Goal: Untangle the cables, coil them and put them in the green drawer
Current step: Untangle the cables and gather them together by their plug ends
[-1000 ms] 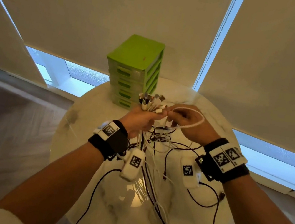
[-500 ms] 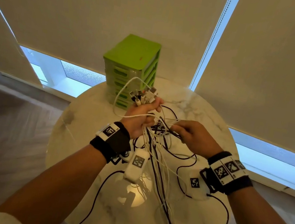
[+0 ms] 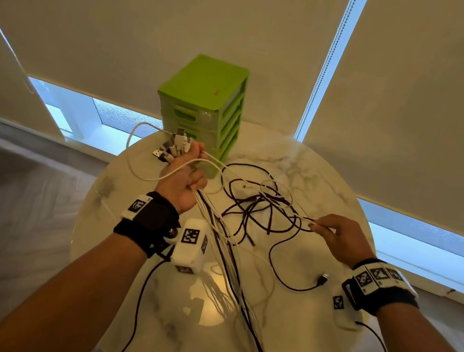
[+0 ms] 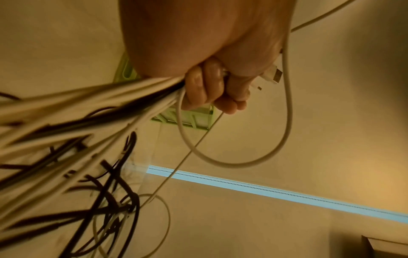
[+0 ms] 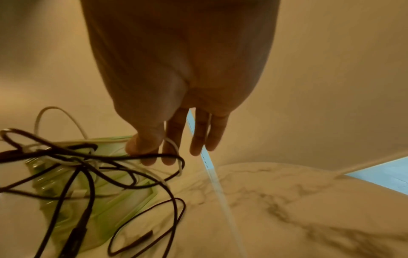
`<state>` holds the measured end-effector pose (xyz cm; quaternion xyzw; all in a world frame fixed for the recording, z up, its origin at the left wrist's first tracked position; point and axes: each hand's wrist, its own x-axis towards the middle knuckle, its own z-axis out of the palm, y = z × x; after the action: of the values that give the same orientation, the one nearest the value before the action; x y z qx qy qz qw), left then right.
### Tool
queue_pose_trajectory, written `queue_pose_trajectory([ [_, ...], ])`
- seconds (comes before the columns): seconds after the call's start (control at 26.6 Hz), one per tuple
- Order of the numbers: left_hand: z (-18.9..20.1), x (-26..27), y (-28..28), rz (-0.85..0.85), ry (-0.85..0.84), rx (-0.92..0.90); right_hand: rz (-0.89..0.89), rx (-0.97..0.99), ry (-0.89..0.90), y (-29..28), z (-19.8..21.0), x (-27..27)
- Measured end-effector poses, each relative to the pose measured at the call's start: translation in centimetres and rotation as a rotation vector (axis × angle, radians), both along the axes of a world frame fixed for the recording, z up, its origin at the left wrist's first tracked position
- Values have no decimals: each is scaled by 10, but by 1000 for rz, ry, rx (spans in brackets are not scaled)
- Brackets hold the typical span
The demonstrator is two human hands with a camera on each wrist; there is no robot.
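**Untangling under way; no cable coiled or stored yet**

Nearest the viewer, at 6 o'clock on the round white marble table (image 3: 332,174), a sheaf of long white and black cables (image 3: 245,310) runs off the near edge. From it the strands rise to the left hand (image 3: 182,181), at about 10 o'clock from the table's middle, whose fingers are clenched round the gathered bundle just below a cluster of white and metal USB plugs (image 3: 174,147) that stick out above the fist. At 3 o'clock the right hand (image 3: 340,238) pinches a thin white strand between thumb and forefinger, the other fingers relaxed. Between the 2 hands hangs a loose knot of black and white loops (image 3: 256,204), plainly not yet separated. Farthest off, at 12 o'clock, stands the lime-green plastic drawer unit (image 3: 205,110), its visible drawers shut. I judge this an early stage: the plug ends are collected, but separating each cable, coiling it and opening a drawer all remain.
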<state>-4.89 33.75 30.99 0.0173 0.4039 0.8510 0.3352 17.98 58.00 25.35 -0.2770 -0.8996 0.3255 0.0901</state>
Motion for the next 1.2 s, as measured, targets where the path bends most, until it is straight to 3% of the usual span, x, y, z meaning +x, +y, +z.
queue_pose_trajectory([
  [0.11,9,12,7,-87,102,-46,7,62,-100,-9,13,-17],
  [0.19,17,25,18,-206,199,-102,89,115,29,-37,34,-43],
  [0.3,27,40,29,-315,302,-88,304,-58,137,-85,55,-80],
  [0.56,21,36,16,-246,249,-22,401,-235,93,-92,56,-96],
  [0.64,20,38,19,-252,249,-18,378,-237,171,-98,60,-99],
  [0.72,18,37,20,-271,288,-129,307,-283,239,-100,66,-100],
  [0.87,9,38,23,-257,356,-368,263,-152,172,-98,78,-97],
  [1.09,-4,51,25,-384,453,-469,189,-247,362,-86,125,-95],
  [1.2,0,58,29,-402,489,-484,111,-293,578,-84,142,-94],
])
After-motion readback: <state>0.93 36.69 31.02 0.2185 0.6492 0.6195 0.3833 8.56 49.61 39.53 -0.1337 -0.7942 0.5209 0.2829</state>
